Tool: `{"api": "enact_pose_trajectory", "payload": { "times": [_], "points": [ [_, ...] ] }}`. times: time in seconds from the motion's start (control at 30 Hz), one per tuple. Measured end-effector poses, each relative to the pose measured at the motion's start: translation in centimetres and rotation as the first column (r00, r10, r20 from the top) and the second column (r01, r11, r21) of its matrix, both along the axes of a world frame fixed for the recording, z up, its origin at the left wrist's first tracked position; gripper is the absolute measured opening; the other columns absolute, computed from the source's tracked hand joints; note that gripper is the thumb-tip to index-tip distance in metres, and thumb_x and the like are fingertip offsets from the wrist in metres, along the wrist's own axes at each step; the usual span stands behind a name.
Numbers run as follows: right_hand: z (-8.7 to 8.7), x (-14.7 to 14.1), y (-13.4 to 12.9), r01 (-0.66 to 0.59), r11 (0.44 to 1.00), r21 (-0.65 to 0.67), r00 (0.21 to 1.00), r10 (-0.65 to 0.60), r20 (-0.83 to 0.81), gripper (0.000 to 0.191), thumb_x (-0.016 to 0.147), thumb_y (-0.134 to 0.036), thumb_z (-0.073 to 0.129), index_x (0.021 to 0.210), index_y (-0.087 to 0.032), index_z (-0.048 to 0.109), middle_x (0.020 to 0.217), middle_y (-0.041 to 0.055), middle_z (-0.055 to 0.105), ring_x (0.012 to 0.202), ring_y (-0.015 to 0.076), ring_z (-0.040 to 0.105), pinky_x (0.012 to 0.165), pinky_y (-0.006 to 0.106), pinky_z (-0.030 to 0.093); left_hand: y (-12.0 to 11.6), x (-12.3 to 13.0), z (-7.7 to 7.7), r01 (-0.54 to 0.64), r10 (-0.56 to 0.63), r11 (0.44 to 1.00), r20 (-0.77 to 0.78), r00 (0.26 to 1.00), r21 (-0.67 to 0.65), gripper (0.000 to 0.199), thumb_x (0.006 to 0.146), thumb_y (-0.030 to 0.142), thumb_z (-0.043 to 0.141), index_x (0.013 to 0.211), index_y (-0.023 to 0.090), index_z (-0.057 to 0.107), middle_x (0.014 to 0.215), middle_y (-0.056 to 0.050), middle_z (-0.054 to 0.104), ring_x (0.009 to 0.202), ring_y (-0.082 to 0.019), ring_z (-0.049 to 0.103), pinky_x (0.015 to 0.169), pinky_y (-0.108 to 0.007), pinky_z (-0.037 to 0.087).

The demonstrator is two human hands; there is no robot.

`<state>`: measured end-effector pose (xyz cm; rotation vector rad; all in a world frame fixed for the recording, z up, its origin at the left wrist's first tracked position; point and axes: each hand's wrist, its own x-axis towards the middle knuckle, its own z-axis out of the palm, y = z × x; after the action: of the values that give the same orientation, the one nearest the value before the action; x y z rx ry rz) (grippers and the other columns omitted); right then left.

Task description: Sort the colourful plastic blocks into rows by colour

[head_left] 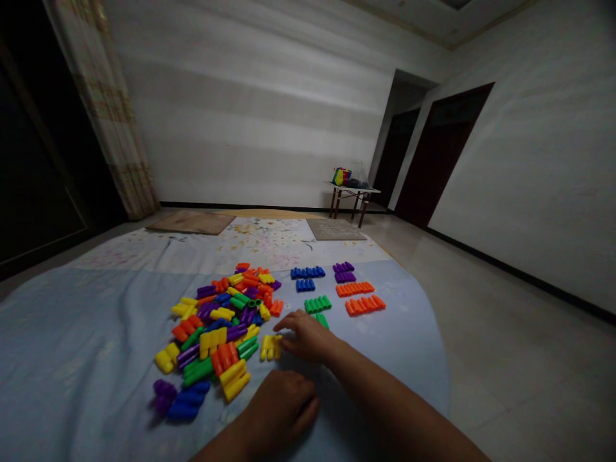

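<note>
My right hand [305, 337] reaches over the cloth with its fingers apart, the index finger stretched forward. By its thumb lie yellow plastic pieces [270, 348], standing side by side, and the hand partly covers their right end. Closer to me rests my left hand [285, 401], loosely curled into a fist with nothing visible in it. A mixed heap of tube-shaped plastic building blocks [224, 314] spreads to the left of both hands. Green blocks [317, 304] lie just beyond the right hand, one group partly hidden behind it.
Rows of blue [308, 273], purple [343, 267] and orange blocks [364, 305] lie beyond the right hand. The round table carries a light blue cloth [394, 346]. Two flat boards [192, 222] rest at its far edge. Behind stands a small table [353, 188] holding a colourful object.
</note>
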<state>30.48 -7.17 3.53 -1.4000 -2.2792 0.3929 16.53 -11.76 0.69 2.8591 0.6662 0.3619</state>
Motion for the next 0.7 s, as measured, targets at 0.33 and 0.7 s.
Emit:
{"api": "enact_pose_trajectory", "payload": {
  "times": [0.33, 0.7],
  "points": [
    [-0.7, -1.2, 0.7, 0.145, 0.987, -0.071, 0.977, -0.131, 0.171, 0.038, 0.076, -0.032, 0.054, 0.113, -0.022, 0.058, 0.101, 0.0097, 0.062, 0.089, 0.0223, 0.060, 0.075, 0.031, 0.045, -0.1, -0.1, -0.4, -0.020, 0.020, 1.000, 0.004, 1.000, -0.007, 0.012, 0.079, 0.021, 0.048, 0.072, 0.019, 0.057, 0.071, -0.001, 0.062, 0.065, -0.012, 0.053, 0.060, -0.025, 0.035],
    [0.5, -0.2, 0.8, -0.102, 0.988, -0.114, 0.968, 0.125, 0.217, 0.044, 0.071, -0.022, 0.061, 0.115, -0.030, 0.057, 0.122, 0.0029, 0.057, 0.109, 0.0260, 0.049, 0.091, 0.044, 0.035, 2.1, -2.1, 3.0, -0.068, 0.061, 0.994, 0.075, 0.995, 0.084, 0.022, 0.085, 0.027, 0.039, 0.073, 0.019, 0.056, 0.073, -0.002, 0.061, 0.065, -0.012, 0.054, 0.057, -0.024, 0.036]
  ]
}}
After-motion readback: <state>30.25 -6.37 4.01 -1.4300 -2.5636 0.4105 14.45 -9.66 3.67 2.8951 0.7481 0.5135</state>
